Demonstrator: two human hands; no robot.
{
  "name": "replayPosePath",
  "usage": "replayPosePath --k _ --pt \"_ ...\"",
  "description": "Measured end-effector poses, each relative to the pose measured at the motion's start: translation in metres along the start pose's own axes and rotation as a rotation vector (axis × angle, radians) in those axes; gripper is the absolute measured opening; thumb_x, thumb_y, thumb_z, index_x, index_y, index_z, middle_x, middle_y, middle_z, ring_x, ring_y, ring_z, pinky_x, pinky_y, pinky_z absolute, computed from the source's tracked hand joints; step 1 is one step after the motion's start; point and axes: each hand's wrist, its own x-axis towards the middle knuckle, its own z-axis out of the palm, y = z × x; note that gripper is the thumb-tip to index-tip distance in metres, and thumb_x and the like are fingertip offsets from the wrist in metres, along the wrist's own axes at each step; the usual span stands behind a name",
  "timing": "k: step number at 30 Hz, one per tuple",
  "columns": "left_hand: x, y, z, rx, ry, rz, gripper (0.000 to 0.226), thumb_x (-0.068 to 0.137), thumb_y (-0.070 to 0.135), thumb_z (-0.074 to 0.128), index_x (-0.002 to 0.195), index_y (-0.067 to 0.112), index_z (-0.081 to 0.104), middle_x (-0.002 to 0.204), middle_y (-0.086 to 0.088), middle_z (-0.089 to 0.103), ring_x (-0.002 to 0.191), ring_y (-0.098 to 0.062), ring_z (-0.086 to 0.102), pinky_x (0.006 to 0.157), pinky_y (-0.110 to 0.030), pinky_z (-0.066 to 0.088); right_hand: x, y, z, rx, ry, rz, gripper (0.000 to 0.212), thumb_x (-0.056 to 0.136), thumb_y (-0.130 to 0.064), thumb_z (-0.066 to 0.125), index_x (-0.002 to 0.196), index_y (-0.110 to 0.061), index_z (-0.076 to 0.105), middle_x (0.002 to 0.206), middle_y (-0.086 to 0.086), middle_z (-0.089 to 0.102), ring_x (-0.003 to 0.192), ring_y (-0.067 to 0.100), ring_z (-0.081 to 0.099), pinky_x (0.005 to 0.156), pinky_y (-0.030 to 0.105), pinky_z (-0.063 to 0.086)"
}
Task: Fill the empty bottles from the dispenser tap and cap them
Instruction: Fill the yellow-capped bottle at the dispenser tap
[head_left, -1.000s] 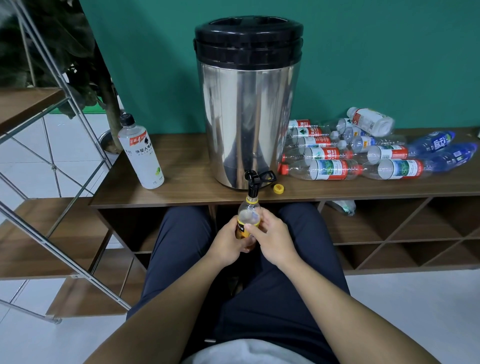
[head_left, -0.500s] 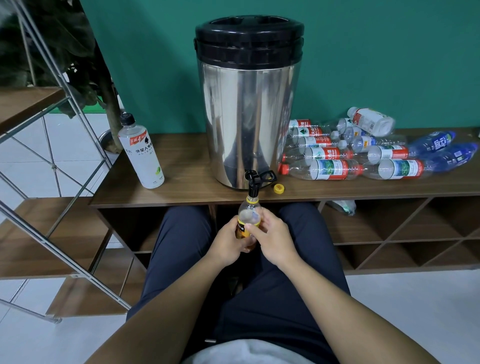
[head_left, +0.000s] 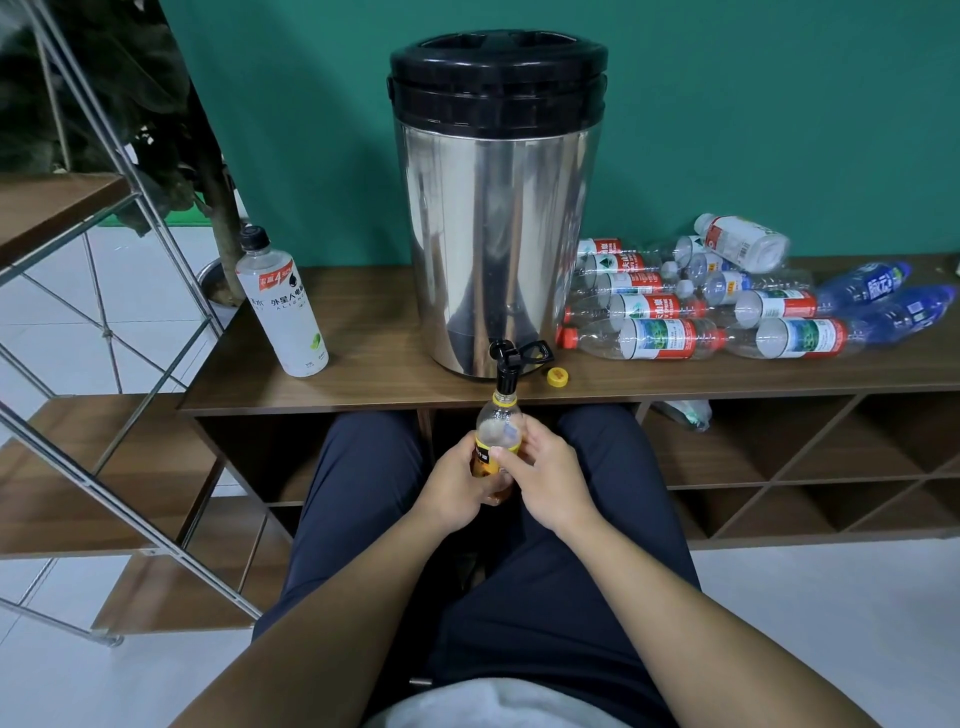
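A tall steel dispenser with a black lid stands on the wooden shelf top. Its black tap hangs over the front edge. Directly under the tap I hold a small clear bottle with a yellow label, upright, its open neck touching the spout. My left hand grips the bottle's lower left side and my right hand grips its right side. The bottle's yellow cap lies on the shelf just right of the tap.
A capped white-label bottle stands left of the dispenser. Several empty red-label and blue bottles lie in a pile to the right. Open cubbies sit below the shelf top. A metal-framed rack stands at left.
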Motion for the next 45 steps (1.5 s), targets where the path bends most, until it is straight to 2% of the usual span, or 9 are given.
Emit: replayPosePath --k 12,18,26,33,38,42,45 --pt "-0.0023 0.0039 -0.0003 0.029 0.003 0.005 0.048 0.098 -0.002 0.081 0.139 0.02 0.067 0.112 -0.008 0.079 0.093 -0.012 0.078 0.073 -0.026 0.062 -0.0005 -0.0008 -0.0001 -0.022 0.012 -0.002 0.026 0.098 -0.023 0.08 0.12 -0.036 0.074 0.117 -0.008 0.082 0.112 0.014 0.078 0.103 0.055 0.061" --pt "-0.0031 0.0053 -0.0003 0.06 0.021 0.02 0.044 0.097 -0.005 0.08 0.136 0.013 0.068 0.111 -0.016 0.077 0.086 -0.005 0.075 0.07 -0.021 0.06 -0.0013 -0.0014 0.0001 -0.025 0.02 -0.005 0.024 0.098 -0.023 0.08 0.117 -0.036 0.074 0.114 -0.009 0.082 0.11 0.014 0.078 0.101 0.054 0.062" --pt "-0.0016 0.0022 -0.0012 0.067 0.022 0.02 0.045 0.096 0.001 0.083 0.135 0.018 0.069 0.111 -0.008 0.079 0.096 -0.015 0.078 0.075 -0.025 0.063 -0.0021 -0.0023 0.0003 -0.027 0.016 -0.003 0.024 0.098 -0.026 0.079 0.118 -0.037 0.074 0.113 -0.01 0.082 0.109 0.013 0.078 0.1 0.055 0.063" --pt "-0.0017 0.0019 -0.0007 0.067 0.02 0.024 0.044 0.096 -0.001 0.083 0.135 0.016 0.068 0.114 -0.011 0.079 0.093 -0.01 0.077 0.074 -0.022 0.061 -0.0022 -0.0025 -0.0003 -0.034 0.015 0.002 0.025 0.098 -0.024 0.08 0.118 -0.038 0.074 0.115 -0.012 0.082 0.111 0.011 0.078 0.102 0.053 0.062" --pt "0.0001 0.0004 0.0008 0.032 0.013 0.012 0.046 0.097 -0.005 0.08 0.136 0.015 0.068 0.112 -0.016 0.078 0.093 -0.019 0.079 0.074 -0.033 0.067 -0.0026 -0.0028 -0.0005 -0.022 0.015 0.006 0.025 0.099 -0.022 0.08 0.119 -0.037 0.074 0.116 -0.01 0.082 0.112 0.012 0.078 0.102 0.054 0.062" --pt "0.0002 -0.0006 0.0001 0.045 0.021 0.02 0.046 0.097 -0.004 0.081 0.135 0.017 0.068 0.116 -0.012 0.079 0.097 -0.013 0.078 0.076 -0.026 0.064 -0.0031 -0.0032 -0.0009 -0.022 0.013 0.012 0.025 0.1 -0.021 0.08 0.12 -0.035 0.074 0.116 -0.011 0.082 0.113 0.011 0.077 0.103 0.053 0.062" --pt "0.0007 -0.0011 0.0001 0.044 0.021 0.019 0.045 0.097 -0.003 0.082 0.135 0.016 0.069 0.116 -0.012 0.079 0.096 -0.012 0.078 0.076 -0.025 0.064 -0.0027 -0.0035 -0.0004 -0.022 0.014 0.014 0.025 0.1 -0.021 0.08 0.12 -0.035 0.074 0.116 -0.011 0.082 0.113 0.011 0.077 0.103 0.053 0.062"
